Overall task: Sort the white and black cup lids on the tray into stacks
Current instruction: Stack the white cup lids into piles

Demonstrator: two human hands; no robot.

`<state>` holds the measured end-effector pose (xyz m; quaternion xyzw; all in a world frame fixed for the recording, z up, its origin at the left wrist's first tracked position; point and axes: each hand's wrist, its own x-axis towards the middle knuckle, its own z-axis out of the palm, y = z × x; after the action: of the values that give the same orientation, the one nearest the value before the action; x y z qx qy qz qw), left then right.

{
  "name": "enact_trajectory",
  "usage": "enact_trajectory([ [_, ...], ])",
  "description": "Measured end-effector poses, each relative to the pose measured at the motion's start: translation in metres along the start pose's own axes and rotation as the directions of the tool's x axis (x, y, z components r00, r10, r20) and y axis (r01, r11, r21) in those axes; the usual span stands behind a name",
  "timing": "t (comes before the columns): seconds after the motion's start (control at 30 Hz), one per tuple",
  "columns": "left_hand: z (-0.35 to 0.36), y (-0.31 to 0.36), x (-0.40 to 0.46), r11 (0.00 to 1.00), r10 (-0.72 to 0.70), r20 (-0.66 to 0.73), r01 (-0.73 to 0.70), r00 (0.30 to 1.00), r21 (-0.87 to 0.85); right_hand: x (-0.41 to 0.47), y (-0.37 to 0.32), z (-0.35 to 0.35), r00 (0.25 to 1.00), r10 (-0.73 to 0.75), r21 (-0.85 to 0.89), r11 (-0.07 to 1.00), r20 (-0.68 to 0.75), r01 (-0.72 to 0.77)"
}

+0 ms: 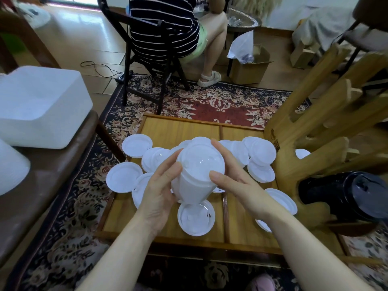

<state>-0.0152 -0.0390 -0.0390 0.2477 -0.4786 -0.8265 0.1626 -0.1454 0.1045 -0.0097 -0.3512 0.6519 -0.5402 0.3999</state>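
A tall stack of white lids (pixel 196 177) is held above the wooden tray (pixel 180 127), tilted toward me. My left hand (pixel 159 190) grips its left side and my right hand (pixel 233 175) holds its right side, thumb on the top rim. Several loose white lids (pixel 196 219) lie scattered over the tray, some overhanging its left edge (pixel 123 177). A stack of black lids (pixel 346 194) lies on its side to the right, off the tray.
An overturned wooden stool (pixel 327 122) stands at the tray's right edge. On the left, a white foam box (pixel 39 106) sits on a brown bench (pixel 48 175). A seated person (pixel 168 32) on a dark chair is beyond the patterned rug (pixel 210 103).
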Motion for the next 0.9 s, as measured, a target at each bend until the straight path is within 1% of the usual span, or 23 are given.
enact_trajectory([
  [0.1,0.001,0.002,0.0,0.999,0.01,0.05,-0.012,0.999,0.038,0.001,0.001,-0.001,1.0,-0.015,0.018,1.0,0.011,0.015],
  [0.17,0.003,0.003,0.001,0.994,0.027,0.116,-0.039,0.993,0.105,0.0,0.002,-0.001,1.0,-0.023,0.038,0.999,0.005,0.023],
  [0.23,0.003,0.002,0.001,0.982,0.028,0.145,-0.054,0.989,0.178,-0.001,0.004,0.001,1.0,-0.029,0.052,0.998,0.007,0.029],
  [0.3,0.004,0.001,-0.001,0.974,0.038,0.132,-0.066,0.991,0.216,-0.001,0.005,0.001,0.999,-0.032,0.073,0.997,0.007,0.032],
  [0.4,0.004,0.001,-0.001,0.977,0.051,0.099,-0.07,0.994,0.2,0.001,0.007,0.002,0.999,-0.039,0.089,0.995,0.009,0.038],
  [0.5,0.001,0.002,0.002,0.98,0.081,0.018,-0.083,0.997,0.179,0.002,0.009,0.0,0.999,-0.036,0.041,0.999,0.025,0.035],
  [0.57,0.0,0.004,0.002,0.979,0.105,-0.01,-0.101,0.994,0.179,0.004,0.009,-0.006,1.0,-0.026,-0.02,0.999,0.005,0.026],
  [0.6,-0.001,0.005,0.002,0.979,0.119,-0.026,-0.112,0.993,0.173,0.006,0.01,-0.011,0.999,-0.02,-0.057,0.998,-0.039,0.018],
  [0.7,-0.007,0.011,0.005,0.977,0.159,-0.129,-0.137,0.979,0.164,0.011,0.021,-0.028,0.966,-0.001,-0.224,0.973,-0.258,-0.059],
  [0.77,-0.012,0.012,0.008,0.972,0.181,-0.192,-0.145,0.965,0.183,0.014,0.035,-0.037,0.937,0.009,-0.386,0.91,-0.35,-0.153],
  [0.83,-0.016,0.013,0.008,0.975,0.184,-0.234,-0.146,0.955,0.169,0.017,0.049,-0.041,0.934,0.018,-0.533,0.818,-0.356,-0.218],
  [0.9,-0.019,0.012,0.009,0.98,0.169,-0.262,-0.135,0.95,0.143,0.021,0.058,-0.04,0.947,0.035,-0.631,0.738,-0.318,-0.24],
])
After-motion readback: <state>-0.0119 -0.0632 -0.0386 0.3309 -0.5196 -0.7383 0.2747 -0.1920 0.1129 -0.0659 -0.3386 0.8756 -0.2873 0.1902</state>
